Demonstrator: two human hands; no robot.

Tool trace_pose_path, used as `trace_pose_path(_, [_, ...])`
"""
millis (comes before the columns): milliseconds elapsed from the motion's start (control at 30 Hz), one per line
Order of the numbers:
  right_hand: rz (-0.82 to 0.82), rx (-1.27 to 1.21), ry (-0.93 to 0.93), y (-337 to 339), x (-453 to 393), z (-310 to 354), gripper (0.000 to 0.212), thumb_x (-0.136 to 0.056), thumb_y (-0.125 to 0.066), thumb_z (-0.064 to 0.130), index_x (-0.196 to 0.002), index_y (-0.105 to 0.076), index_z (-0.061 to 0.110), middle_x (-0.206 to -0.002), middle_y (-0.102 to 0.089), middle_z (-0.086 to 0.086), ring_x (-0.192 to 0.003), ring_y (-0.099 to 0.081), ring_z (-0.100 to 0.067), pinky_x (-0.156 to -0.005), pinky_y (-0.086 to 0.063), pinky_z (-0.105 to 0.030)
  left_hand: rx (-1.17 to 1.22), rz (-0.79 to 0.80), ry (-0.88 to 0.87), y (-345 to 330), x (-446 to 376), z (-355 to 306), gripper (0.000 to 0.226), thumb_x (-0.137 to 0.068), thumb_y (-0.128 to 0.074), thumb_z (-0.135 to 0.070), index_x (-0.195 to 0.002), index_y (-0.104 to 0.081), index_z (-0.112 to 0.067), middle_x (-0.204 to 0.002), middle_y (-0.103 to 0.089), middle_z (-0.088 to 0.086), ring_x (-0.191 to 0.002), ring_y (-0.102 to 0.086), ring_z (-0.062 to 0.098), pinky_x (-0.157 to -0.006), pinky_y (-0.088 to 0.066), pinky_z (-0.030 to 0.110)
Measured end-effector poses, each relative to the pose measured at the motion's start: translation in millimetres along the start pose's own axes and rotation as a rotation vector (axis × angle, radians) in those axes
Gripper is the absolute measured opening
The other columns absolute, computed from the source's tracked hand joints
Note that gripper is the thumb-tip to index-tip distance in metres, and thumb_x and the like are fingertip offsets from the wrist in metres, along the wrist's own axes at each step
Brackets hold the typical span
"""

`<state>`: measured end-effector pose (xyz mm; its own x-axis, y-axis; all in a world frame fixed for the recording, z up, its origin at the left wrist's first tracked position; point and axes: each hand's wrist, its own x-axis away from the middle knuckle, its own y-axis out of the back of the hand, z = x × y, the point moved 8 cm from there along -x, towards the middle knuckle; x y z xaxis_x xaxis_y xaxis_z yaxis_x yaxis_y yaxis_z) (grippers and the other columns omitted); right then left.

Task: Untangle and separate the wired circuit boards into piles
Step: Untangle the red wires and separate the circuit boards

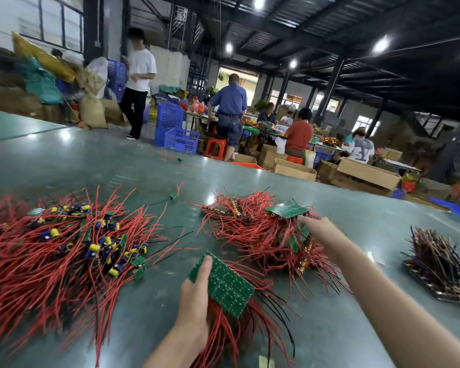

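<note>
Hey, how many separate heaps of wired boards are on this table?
3: a big loose heap at left, a stacked heap in the middle under the right hand, a dark-wired heap at far right.

We see a dim hall lit from above by round ceiling lamps (381, 45), which bloom white and throw glare spots on the glossy green table (64, 155). A bright doorway (237, 81) glows at the back. Shadows stay soft. Wide-angle distortion bends the edges, and the left side smears with motion blur.
</note>
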<state>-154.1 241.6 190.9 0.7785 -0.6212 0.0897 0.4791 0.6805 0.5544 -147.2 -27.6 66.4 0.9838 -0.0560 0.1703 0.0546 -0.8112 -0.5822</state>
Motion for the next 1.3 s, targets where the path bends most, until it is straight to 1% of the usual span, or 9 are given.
trace_pose_path(133, [-0.169,-0.016,0.438,-13,84,17,0.013,-0.091,-0.055,0.031,-0.101,-0.058,0.023,-0.099,-0.066,0.002,-0.087,-0.061,-0.009,-0.071,-0.046,-0.020,-0.046,0.002,0.049,1,-3,6,0.045,-0.089,-0.052,-0.049,-0.106,-0.061,-0.008,-0.108,-0.066,0.003,-0.108,-0.057,0.023,-0.099,-0.040,0.036])
trace_pose_path(267, [0.086,0.010,0.428,-64,137,-8,0.023,-0.081,-0.056,0.044,-0.072,-0.061,0.023,-0.062,-0.065,0.006,-0.055,-0.056,-0.004,-0.054,-0.045,-0.021,0.013,0.015,0.080,-2,1,5,0.047,-0.081,-0.057,-0.053,-0.089,-0.066,-0.008,-0.084,-0.073,0.012,-0.078,-0.069,0.029,-0.079,-0.055,0.046])
trace_pose_path(433, [0.105,-0.144,0.204,-92,138,-46,0.014,-0.086,-0.064,0.029,-0.087,-0.057,0.016,-0.075,-0.065,-0.003,-0.068,-0.063,-0.020,-0.076,-0.056,-0.043,0.093,0.062,0.103,-9,8,4,0.056,-0.070,-0.057,-0.059,-0.100,-0.063,-0.012,-0.087,-0.074,0.015,-0.078,-0.071,0.031,-0.067,-0.057,0.041])
trace_pose_path(600, [0.128,-0.488,0.120,-105,137,-52,0.025,-0.087,-0.063,0.012,-0.111,-0.055,0.016,-0.099,-0.067,-0.001,-0.094,-0.065,-0.018,-0.077,-0.056,-0.033,0.150,0.194,0.110,-23,16,2,0.053,-0.075,-0.053,-0.055,-0.098,-0.064,-0.009,-0.092,-0.072,0.021,-0.075,-0.071,0.032,-0.057,-0.057,0.036])
trace_pose_path(700, [0.234,-0.646,0.133,-108,145,-46,0.022,-0.087,-0.061,0.003,-0.101,-0.058,0.019,-0.088,-0.075,0.003,-0.088,-0.069,-0.012,-0.078,-0.055,-0.025,0.120,0.271,0.096,-30,19,2,0.055,-0.078,-0.052,-0.047,-0.110,-0.062,-0.003,-0.103,-0.070,0.021,-0.090,-0.069,0.033,-0.069,-0.057,0.036])
trace_pose_path(867, [0.159,-0.665,0.227,-84,141,-49,0.014,-0.081,-0.066,-0.001,-0.095,-0.065,0.003,-0.093,-0.071,-0.018,-0.079,-0.066,-0.019,-0.079,-0.053,-0.035,0.068,0.377,0.119,-38,28,9,0.038,-0.072,-0.064,-0.024,-0.100,-0.064,0.002,-0.096,-0.071,0.021,-0.082,-0.071,0.029,-0.059,-0.056,0.029])
trace_pose_path(1033, [0.113,-0.611,0.325,-80,140,-42,0.017,-0.080,-0.068,0.000,-0.096,-0.064,0.007,-0.091,-0.073,-0.009,-0.083,-0.068,-0.015,-0.076,-0.053,-0.026,-0.017,0.376,0.027,-36,25,-1,0.038,-0.070,-0.066,-0.015,-0.104,-0.062,0.000,-0.101,-0.071,0.020,-0.086,-0.070,0.024,-0.065,-0.057,0.027])
trace_pose_path(1133, [0.066,-0.593,0.349,-72,135,-44,0.015,-0.082,-0.067,0.001,-0.095,-0.064,0.009,-0.088,-0.073,-0.007,-0.084,-0.068,-0.018,-0.081,-0.053,-0.033,0.022,0.388,0.021,-35,25,-4,0.038,-0.074,-0.063,-0.010,-0.109,-0.057,0.003,-0.104,-0.069,0.022,-0.085,-0.069,0.024,-0.070,-0.059,0.028])
trace_pose_path(1300, [0.145,-0.626,0.276,-87,141,-49,0.012,-0.080,-0.071,0.017,-0.090,-0.067,0.012,-0.087,-0.073,-0.007,-0.081,-0.067,-0.018,-0.080,-0.052,-0.039,0.149,0.323,0.080,-26,24,-2,0.027,-0.072,-0.065,-0.010,-0.098,-0.063,-0.003,-0.090,-0.072,0.017,-0.071,-0.071,0.020,-0.055,-0.056,0.026])
